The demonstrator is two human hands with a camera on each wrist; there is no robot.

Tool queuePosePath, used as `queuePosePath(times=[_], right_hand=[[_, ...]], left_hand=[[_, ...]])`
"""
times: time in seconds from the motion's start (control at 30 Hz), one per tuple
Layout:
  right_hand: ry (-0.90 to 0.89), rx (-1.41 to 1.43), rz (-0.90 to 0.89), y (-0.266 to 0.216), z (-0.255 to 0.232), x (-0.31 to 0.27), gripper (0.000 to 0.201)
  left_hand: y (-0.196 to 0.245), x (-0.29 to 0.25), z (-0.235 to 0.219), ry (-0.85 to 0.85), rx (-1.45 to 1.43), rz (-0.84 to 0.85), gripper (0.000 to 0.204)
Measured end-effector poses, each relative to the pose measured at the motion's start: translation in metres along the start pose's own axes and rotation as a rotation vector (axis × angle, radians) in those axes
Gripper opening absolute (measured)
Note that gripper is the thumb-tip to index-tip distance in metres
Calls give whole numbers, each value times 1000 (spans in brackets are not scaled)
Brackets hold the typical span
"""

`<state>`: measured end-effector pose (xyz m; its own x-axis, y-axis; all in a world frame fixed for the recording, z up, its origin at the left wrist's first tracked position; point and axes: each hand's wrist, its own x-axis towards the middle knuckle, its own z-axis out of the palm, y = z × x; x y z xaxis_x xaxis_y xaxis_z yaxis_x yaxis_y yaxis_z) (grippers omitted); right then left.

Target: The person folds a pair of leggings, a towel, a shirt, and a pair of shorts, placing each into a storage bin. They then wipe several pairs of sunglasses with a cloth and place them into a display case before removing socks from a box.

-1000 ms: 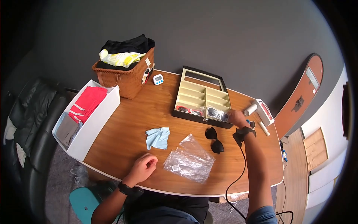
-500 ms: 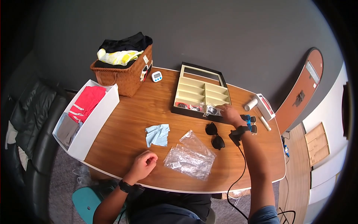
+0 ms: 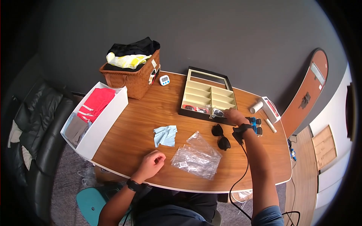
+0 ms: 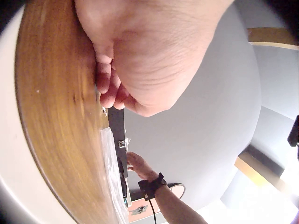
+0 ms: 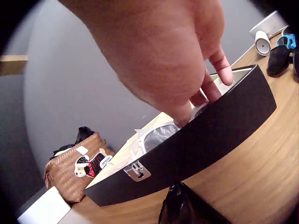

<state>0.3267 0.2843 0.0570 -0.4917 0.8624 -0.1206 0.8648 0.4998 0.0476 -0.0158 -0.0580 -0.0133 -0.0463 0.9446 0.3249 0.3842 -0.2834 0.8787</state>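
Observation:
My right hand (image 3: 235, 117) reaches into the front right compartment of an open black display case (image 5: 224, 128). Thumb and spread fingers touch a pair of white-framed sunglasses (image 5: 161, 135) lying there in clear wrapping, and hide part of it. Red-framed sunglasses (image 3: 190, 108) lie in the front left compartment. My left hand (image 3: 151, 165) rests near the table's front edge, fingers loosely curled around nothing. Close to it are a light blue cloth (image 3: 165, 135) and crumpled clear plastic bags (image 3: 198, 160). Black sunglasses (image 3: 220, 137) lie just in front of the case.
Blue-framed sunglasses (image 3: 253, 121), a white cylinder (image 3: 256, 107) and a white box (image 3: 272, 109) are at the right. A white timer (image 3: 164, 80) stands behind, beside a wicker basket (image 3: 141, 84) of clothes. A white bin (image 3: 107, 126) with folded clothes sits left. A cable (image 3: 234, 188) hangs from my right wrist.
My right hand has moved from the case's right front corner inward over the white-framed sunglasses, uncovering the blue-framed pair. My left hand stays where it was on the table.

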Motion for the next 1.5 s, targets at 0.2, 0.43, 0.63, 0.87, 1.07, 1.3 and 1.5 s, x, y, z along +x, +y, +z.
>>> queuePosePath(times=[0.2,0.43,0.63,0.87,1.07,1.3,1.5], right_hand=[[33,-17,-10,-11,7,8,26],[176,359,66,-46,-22,-50,39],[126,490,173,-40,41,-98,46],[211,1161,106,-44,54,-115,15],[152,1497,-82,-120,6,-150,8],[68,1446,-189,-182,3,-168,39],[287,1462,-38,-202,-2,-161,42]], left_hand=[[-2,-1,0,-13,-1,-10,4],[-1,4,-3,-26,-73,-53,4],[-6,66,-22,79,182,-27,12],[-32,83,-15,-153,549,58,16],[41,90,6,-31,-90,-84,13],[91,91,40,56,155,239,11],[97,60,73,-153,337,421,9]])
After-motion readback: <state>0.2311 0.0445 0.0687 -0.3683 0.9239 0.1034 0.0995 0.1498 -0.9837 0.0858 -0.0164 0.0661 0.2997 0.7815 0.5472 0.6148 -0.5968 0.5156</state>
